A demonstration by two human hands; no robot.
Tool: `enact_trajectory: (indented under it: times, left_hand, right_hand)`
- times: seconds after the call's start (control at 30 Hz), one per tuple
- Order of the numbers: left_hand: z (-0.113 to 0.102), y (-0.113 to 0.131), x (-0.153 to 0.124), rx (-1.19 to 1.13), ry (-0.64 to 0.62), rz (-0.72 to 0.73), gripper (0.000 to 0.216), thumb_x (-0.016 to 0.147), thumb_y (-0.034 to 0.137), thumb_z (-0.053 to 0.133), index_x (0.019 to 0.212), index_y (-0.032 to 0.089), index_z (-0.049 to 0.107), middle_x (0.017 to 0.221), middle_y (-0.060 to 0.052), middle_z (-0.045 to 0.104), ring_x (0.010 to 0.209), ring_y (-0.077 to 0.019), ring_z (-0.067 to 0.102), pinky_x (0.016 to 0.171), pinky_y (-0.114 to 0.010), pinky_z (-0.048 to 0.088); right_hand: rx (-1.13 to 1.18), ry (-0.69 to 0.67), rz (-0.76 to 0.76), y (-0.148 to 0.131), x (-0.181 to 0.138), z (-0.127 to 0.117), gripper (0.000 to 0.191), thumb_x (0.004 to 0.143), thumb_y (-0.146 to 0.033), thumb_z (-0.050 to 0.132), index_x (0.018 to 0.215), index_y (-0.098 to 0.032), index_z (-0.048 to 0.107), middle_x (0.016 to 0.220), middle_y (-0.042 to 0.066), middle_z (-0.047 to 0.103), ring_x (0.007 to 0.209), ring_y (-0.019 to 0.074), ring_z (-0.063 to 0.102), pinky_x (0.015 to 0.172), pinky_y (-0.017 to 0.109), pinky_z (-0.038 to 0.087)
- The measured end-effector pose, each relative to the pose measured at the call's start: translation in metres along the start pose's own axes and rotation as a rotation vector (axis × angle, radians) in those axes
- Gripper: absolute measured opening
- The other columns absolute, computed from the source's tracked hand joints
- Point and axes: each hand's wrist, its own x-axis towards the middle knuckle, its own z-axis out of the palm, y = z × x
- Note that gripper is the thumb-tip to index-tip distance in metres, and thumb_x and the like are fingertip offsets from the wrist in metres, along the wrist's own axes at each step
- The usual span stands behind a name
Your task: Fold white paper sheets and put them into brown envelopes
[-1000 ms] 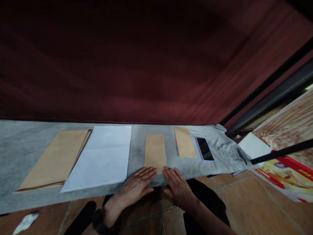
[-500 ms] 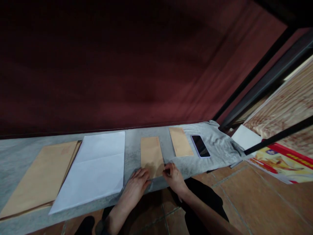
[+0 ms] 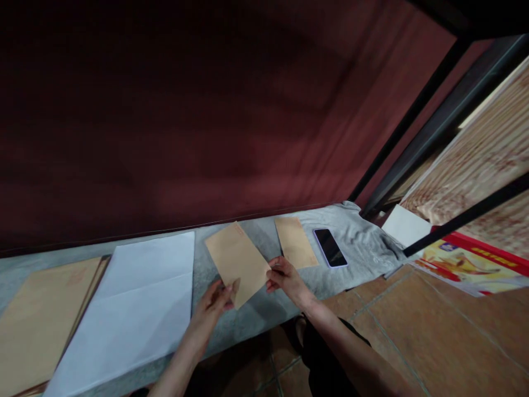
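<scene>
A brown paper envelope [image 3: 238,258] is tilted and raised off the grey cloth between my two hands. My left hand [image 3: 212,304] grips its lower left edge, close to the near end. At the right corner, my right hand [image 3: 286,280] pinches the paper between thumb and fingers. Just beyond the right hand lies a second brown envelope [image 3: 295,240], flat on the cloth. To the left of the held envelope rest white paper sheets [image 3: 140,298], with a fold line across them.
Larger brown envelopes [image 3: 45,314] are stacked at the far left. A phone with a purple edge [image 3: 330,248] lies on the grey cloth [image 3: 363,248], which is wrinkled at the right. Behind stands a dark red wall [image 3: 185,138]. A colourful box [image 3: 471,262] sits lower right, near a black bar.
The envelope between my hands has come up off the cloth and turned, its far end swinging left. My hands have gone from its near end to its left edge and right corner.
</scene>
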Motion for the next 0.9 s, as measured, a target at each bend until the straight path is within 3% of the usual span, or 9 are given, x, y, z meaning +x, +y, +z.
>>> enact_trajectory:
  times: [0.1,0.23,0.37,0.47,0.7,0.9]
  left_hand:
    - [0.006,0.01,-0.007,-0.132,-0.141,-0.136,0.065,0.067,0.055,0.084,0.119,0.019,0.067,0.11,-0.011,0.075,0.094,-0.0265,0.073,0.075,-0.034,0.057]
    - [0.018,0.013,-0.005,-0.173,-0.122,-0.06,0.065,0.061,0.054,0.086,0.114,0.019,0.069,0.102,-0.009,0.078,0.087,-0.0249,0.073,0.074,-0.033,0.056]
    - [0.033,0.015,0.0,-0.148,-0.126,0.034,0.065,0.064,0.054,0.085,0.116,0.018,0.069,0.099,-0.007,0.078,0.085,-0.0242,0.072,0.076,-0.033,0.055]
    - [0.04,0.02,0.0,-0.037,-0.089,0.074,0.065,0.064,0.062,0.082,0.111,0.017,0.07,0.086,-0.006,0.076,0.077,-0.0236,0.07,0.07,-0.032,0.054]
    - [0.031,0.02,0.005,0.085,-0.066,0.048,0.055,0.07,0.064,0.072,0.101,0.018,0.071,0.083,-0.007,0.075,0.079,-0.0248,0.07,0.074,-0.036,0.055]
    - [0.03,0.012,0.01,0.143,-0.111,0.034,0.054,0.066,0.064,0.071,0.096,0.019,0.07,0.081,-0.006,0.074,0.079,-0.0264,0.071,0.075,-0.039,0.056]
  right_hand:
    - [0.053,0.003,0.016,0.004,-0.002,-0.001,0.047,0.061,-0.051,0.086,0.084,-0.024,0.056,0.064,-0.007,0.062,0.053,0.0123,0.06,0.052,0.027,0.055]
    - [0.249,0.089,0.072,0.017,-0.009,0.006,0.053,0.058,-0.051,0.091,0.09,-0.021,0.062,0.07,-0.006,0.065,0.059,0.0122,0.064,0.059,0.026,0.057]
    - [0.272,-0.009,0.194,0.026,-0.015,0.016,0.052,0.059,-0.053,0.092,0.087,-0.015,0.07,0.073,0.002,0.071,0.065,0.0157,0.069,0.063,0.027,0.058]
    - [0.26,-0.001,0.188,0.026,-0.014,0.012,0.046,0.06,-0.051,0.092,0.08,-0.014,0.074,0.072,0.004,0.073,0.063,0.0166,0.07,0.063,0.028,0.059]
    - [0.341,0.289,0.085,0.002,0.006,-0.049,0.042,0.057,-0.045,0.096,0.073,-0.017,0.068,0.064,0.001,0.07,0.059,0.0142,0.069,0.057,0.021,0.059]
    - [0.331,0.387,0.097,-0.005,0.014,-0.087,0.031,0.067,-0.032,0.092,0.076,-0.016,0.068,0.064,0.001,0.071,0.058,0.0132,0.07,0.057,0.019,0.06]
